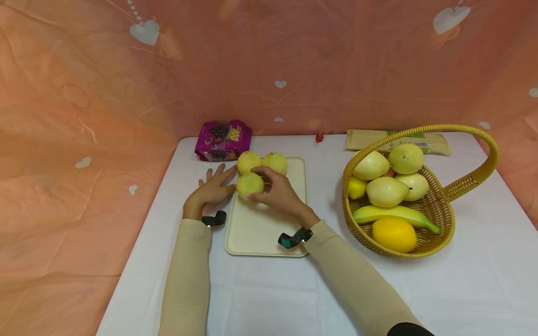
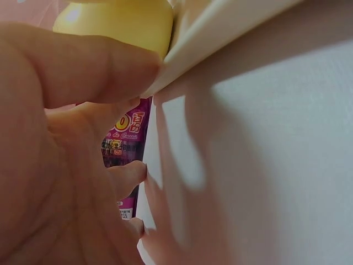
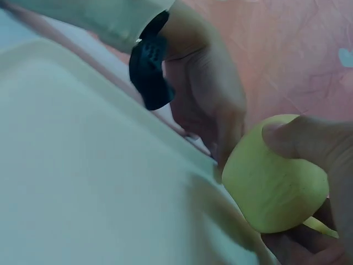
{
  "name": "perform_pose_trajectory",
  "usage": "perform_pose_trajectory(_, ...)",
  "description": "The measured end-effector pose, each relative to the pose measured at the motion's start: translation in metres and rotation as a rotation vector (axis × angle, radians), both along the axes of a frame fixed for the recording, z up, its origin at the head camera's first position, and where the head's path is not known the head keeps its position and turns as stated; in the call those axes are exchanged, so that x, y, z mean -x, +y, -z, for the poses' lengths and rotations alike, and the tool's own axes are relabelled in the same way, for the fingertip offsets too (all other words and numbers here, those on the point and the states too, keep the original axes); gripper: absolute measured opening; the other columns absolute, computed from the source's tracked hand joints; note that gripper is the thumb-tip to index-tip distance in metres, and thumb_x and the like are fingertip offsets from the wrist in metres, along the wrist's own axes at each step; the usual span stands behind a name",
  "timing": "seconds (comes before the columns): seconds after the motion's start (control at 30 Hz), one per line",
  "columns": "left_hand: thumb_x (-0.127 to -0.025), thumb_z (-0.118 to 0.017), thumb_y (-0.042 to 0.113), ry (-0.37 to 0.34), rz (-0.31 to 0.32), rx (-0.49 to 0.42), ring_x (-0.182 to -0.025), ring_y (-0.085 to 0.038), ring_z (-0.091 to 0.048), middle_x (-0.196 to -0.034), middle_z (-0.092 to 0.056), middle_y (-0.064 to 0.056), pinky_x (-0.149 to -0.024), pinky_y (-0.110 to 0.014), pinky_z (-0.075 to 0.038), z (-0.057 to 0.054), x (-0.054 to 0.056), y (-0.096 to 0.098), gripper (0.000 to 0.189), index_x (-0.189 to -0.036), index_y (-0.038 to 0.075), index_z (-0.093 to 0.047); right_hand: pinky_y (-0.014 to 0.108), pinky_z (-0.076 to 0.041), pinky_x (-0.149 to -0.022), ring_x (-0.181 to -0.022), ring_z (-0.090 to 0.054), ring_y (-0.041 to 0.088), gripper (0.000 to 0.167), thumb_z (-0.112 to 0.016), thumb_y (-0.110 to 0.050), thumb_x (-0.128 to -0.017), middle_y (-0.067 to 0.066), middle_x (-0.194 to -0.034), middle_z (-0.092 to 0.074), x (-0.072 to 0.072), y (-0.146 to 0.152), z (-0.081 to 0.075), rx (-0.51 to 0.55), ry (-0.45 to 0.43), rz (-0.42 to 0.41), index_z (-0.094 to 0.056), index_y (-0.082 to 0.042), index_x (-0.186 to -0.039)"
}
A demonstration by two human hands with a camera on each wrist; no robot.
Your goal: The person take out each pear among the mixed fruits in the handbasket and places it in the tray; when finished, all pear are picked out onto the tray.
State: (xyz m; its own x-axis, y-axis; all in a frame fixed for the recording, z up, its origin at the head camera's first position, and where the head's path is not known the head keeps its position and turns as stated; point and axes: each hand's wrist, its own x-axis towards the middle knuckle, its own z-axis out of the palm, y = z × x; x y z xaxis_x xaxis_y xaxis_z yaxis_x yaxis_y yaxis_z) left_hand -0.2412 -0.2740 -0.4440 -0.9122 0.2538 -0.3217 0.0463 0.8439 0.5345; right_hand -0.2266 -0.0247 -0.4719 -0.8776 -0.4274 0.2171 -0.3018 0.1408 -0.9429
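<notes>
My right hand (image 1: 279, 191) pinches a round yellow pear (image 1: 250, 185) between thumb and fingers, over the far left part of a cream tray (image 1: 265, 233). The right wrist view shows the thumb on top of this pear (image 3: 278, 176) and fingertips under it, close over the tray. Two more yellow pears, one on the left (image 1: 248, 162) and one on the right (image 1: 275, 163), sit just behind it on the tray. Fingers spread, my left hand (image 1: 212, 189) rests at the tray's left edge. Its thumb (image 2: 110, 69) lies along the rim, right beside a pear.
A purple packet (image 1: 224, 140) lies behind the left hand. On the right stands a wicker basket (image 1: 447, 224) with a tall handle, holding several fruits, among them a banana (image 1: 395, 214). A red lollipop (image 1: 319, 137) and a beige packet (image 1: 437, 143) lie along the back.
</notes>
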Motion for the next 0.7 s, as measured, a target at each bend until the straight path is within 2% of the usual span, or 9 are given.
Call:
perform_pose_trajectory(0.3, -0.109, -0.050, 0.034, -0.016, -0.012, -0.016, -0.164, -0.058, 0.019, -0.184, 0.004, -0.023, -0.123, -0.084, 0.014, -0.0022, -0.0006, 0.0002, 0.074, -0.177, 0.025, -0.022, 0.038, -0.057, -0.113, -0.129, -0.069, 0.028, 0.067, -0.092, -0.007, -0.086, 0.014, -0.144, -0.069, -0.0004, -0.0015, 0.0043, -0.099, 0.097, -0.009, -0.063, -0.005, -0.145)
perform_pose_trajectory(0.47, -0.109, -0.050, 0.034, -0.017, -0.011, -0.014, -0.164, -0.058, 0.019, -0.184, 0.005, -0.022, -0.123, -0.084, 0.015, 0.0003, 0.0009, -0.0010, 0.074, -0.177, 0.025, -0.021, 0.036, -0.058, -0.110, -0.126, -0.071, 0.027, 0.066, -0.093, -0.007, -0.084, 0.013, -0.144, -0.070, 0.0009, 0.0013, 0.0043, -0.129, 0.129, -0.009, -0.065, -0.005, -0.143)
perform_pose_trajectory(0.7, -0.109, -0.049, 0.035, -0.013, -0.010, -0.013, -0.164, -0.058, 0.019, -0.184, 0.005, -0.022, -0.123, -0.084, 0.014, 0.0003, 0.0010, -0.0007, 0.074, -0.177, 0.026, -0.022, 0.038, -0.056, -0.113, -0.131, -0.068, 0.027, 0.069, -0.095, -0.012, -0.085, 0.014, -0.144, -0.070, 0.0018, 0.0004, 0.0066, -0.167, 0.197, 0.001, -0.064, -0.004, -0.146)
